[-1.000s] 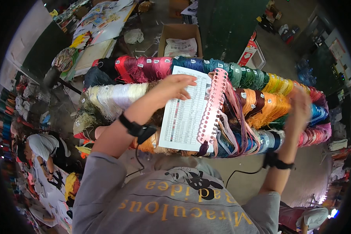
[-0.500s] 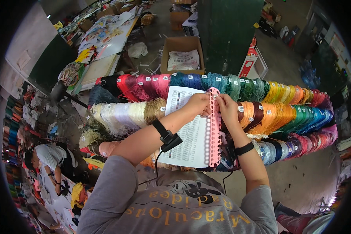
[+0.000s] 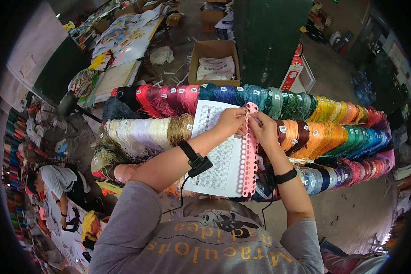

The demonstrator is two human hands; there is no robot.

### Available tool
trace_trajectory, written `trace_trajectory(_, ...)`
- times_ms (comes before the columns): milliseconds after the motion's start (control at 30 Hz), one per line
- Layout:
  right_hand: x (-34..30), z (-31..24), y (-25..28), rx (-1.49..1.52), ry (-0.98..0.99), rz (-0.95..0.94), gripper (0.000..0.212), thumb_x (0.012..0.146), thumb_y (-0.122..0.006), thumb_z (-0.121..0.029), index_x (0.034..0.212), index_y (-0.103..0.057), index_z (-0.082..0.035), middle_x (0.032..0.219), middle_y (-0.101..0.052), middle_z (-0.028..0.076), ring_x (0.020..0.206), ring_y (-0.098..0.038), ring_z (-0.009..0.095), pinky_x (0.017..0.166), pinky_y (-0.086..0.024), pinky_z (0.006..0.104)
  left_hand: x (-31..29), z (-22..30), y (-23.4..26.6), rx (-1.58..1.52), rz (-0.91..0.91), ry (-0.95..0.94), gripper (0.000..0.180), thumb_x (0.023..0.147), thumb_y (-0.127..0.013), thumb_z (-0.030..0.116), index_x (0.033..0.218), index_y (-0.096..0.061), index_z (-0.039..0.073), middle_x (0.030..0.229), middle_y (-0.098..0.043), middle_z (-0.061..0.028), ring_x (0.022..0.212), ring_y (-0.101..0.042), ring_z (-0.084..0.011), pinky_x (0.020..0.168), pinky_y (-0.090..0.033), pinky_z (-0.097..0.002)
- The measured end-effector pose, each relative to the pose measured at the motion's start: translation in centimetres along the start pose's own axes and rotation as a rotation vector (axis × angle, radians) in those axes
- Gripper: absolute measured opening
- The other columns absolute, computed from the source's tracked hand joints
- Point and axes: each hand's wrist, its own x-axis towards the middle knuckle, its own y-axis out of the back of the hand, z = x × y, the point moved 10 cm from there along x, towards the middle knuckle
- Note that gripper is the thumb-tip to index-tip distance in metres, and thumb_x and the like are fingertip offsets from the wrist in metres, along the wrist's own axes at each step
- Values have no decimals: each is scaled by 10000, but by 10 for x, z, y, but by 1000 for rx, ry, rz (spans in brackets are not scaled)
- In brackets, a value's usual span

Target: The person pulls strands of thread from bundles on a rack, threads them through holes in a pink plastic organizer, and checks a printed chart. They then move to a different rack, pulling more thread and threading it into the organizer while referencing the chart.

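Observation:
A long pink strip with rows of holes [image 3: 250, 164] lies lengthwise over a printed sheet of paper [image 3: 214, 160] bearing a table with small coloured squares. Both rest across racks of thread skeins. My left hand [image 3: 233, 121] is closed at the strip's upper end, pinching its left edge. From the other side my right hand [image 3: 265, 130] has thumb and finger pressed together against the strip, close to the left fingertips. Whatever sits between those right fingertips is too small to make out.
Tagged thread skeins [image 3: 329, 137] in many colours hang in rows around the sheet. Beyond them stand an open cardboard box [image 3: 214, 50] and a dark green pillar [image 3: 271, 45]. A co-worker [image 3: 61, 187] bends over a table at the left. A dark rod-like arm [image 3: 84, 112] juts toward the racks.
My right fingers have drawn in toward the left fingertips at the strip's top, and a small white spot seen there before is now covered. Sheet and strip have barely moved.

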Motion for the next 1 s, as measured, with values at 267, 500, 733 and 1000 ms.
trace_trajectory(267, 7, 13, -12, 176, -273, -191, 178, 846, -613, -124, 939, -604, 27, 706, -570, 33, 637, -499, 73, 580, -418, 226, 5, 5, 0, 65, 0, -84, 178, 923, -497, 82, 1005, -573, -56, 773, -623, -105, 576, -649, -166, 490, -522, -237)
trace_trajectory(500, 5, 9, -9, 38, -84, -70, 197, 850, -605, -114, 982, -569, 26, 736, -588, 44, 650, -522, 82, 592, -431, 231, 8, 7, 7, 189, -35, -148, 168, 902, -515, 64, 990, -579, -64, 738, -631, -102, 549, -642, -151, 461, -507, -235)
trace_trajectory(733, 1, 32, -20, 231, -300, -238, 154, 886, -583, -106, 990, -581, 8, 721, -568, -15, 626, -492, 33, 558, -399, 179, 10, 6, 3, 133, -60, -135, 182, 902, -513, 68, 1004, -590, -62, 730, -628, -93, 556, -631, -135, 472, -501, -228)
trace_trajectory(1000, -2, 25, -7, 262, -203, -84, 173, 880, -608, -109, 988, -577, 22, 709, -613, 58, 635, -542, 85, 588, -438, 229, 10, 2, 2, 125, -24, -91, 239, 904, -496, 55, 1092, -578, -67, 740, -623, -96, 570, -641, -148, 470, -510, -231)
